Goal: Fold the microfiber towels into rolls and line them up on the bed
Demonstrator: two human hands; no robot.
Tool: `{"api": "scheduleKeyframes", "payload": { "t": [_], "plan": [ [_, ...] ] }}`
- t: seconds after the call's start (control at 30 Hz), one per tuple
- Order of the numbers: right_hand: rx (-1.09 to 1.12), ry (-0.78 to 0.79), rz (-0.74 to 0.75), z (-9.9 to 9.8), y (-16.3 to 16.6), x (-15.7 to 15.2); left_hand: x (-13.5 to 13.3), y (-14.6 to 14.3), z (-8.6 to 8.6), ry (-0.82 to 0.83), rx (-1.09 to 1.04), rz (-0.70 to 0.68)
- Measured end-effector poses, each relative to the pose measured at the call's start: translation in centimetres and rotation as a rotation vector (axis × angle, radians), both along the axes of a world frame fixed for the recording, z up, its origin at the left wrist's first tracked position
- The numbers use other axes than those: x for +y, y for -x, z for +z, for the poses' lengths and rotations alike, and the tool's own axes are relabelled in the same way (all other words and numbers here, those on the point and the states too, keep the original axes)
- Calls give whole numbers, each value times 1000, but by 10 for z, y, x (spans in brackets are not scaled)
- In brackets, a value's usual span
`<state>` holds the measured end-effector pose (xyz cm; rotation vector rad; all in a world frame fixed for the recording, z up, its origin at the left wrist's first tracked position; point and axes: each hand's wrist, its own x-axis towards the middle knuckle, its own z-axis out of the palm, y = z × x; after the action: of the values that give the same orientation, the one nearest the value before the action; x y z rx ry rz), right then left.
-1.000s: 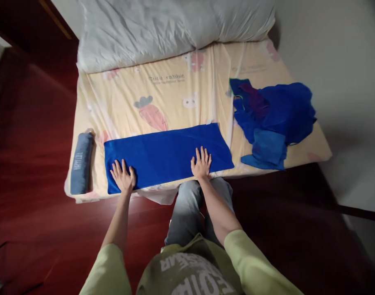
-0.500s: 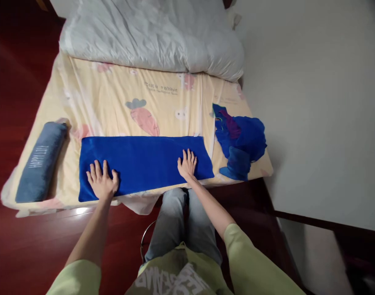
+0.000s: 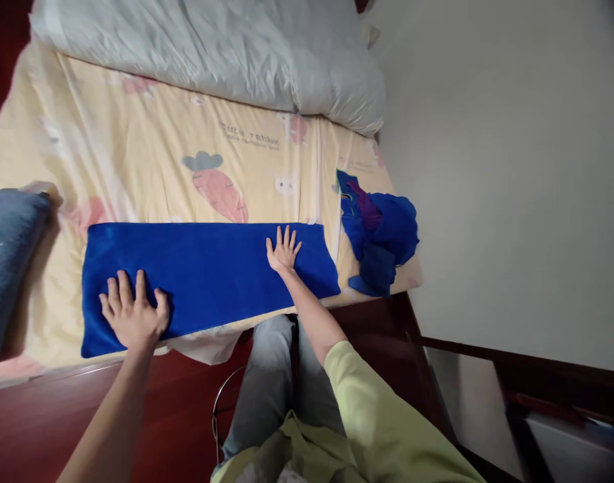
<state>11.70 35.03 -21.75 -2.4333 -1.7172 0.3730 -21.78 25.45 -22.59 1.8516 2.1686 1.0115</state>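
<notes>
A long blue towel, folded into a strip, lies flat along the near edge of the bed. My left hand rests flat on its left end with the fingers spread. My right hand lies flat on the towel near its right end, fingers also spread. Neither hand holds anything.
A crumpled pile of blue cloths lies on the bed's right corner. A grey-blue bolster pillow sits at the left edge. A white duvet covers the far end. A white wall stands to the right, red wooden floor below.
The view has swung left and closer. My right hand has slid further up onto the towel, away from its near edge. My left hand stays flat on the left end.
</notes>
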Motion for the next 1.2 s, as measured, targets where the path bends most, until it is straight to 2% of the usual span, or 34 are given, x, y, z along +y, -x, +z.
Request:
{"api": "scheduleKeyframes", "payload": {
  "t": [0.23, 0.43, 0.53, 0.7, 0.77, 0.87, 0.97, 1.03, 1.1, 1.2],
  "plan": [
    [-42, 10, -173, -8, -58, 33, -1, 1, 0, 54, -30, -5],
    [-95, 4, -133, -20, -109, 47, 2, 2, -6, 32, 14, 8],
    [-123, -14, -91, -24, -126, 51, 2, 3, -7, 80, 17, 17],
    [-196, -19, 27, -15, -144, 53, -1, 6, -7, 210, 41, 29],
    [-251, -80, 83, -8, -144, 36, -2, 7, -7, 214, 56, 31],
    [-291, -169, 182, -1, -144, -20, -1, 6, -6, 205, 56, 28],
    [-263, -90, 307, -5, -155, -90, 0, 4, -5, 196, 22, 11],
    [-240, -28, 342, -11, -167, -125, 1, 2, -6, 173, 1, -9],
    [-221, -26, 323, -18, -178, -142, 1, 0, -8, 158, -10, -26],
    [-205, -39, 303, -27, -188, -145, 0, -3, -11, 193, -31, -39]
  ]
}}
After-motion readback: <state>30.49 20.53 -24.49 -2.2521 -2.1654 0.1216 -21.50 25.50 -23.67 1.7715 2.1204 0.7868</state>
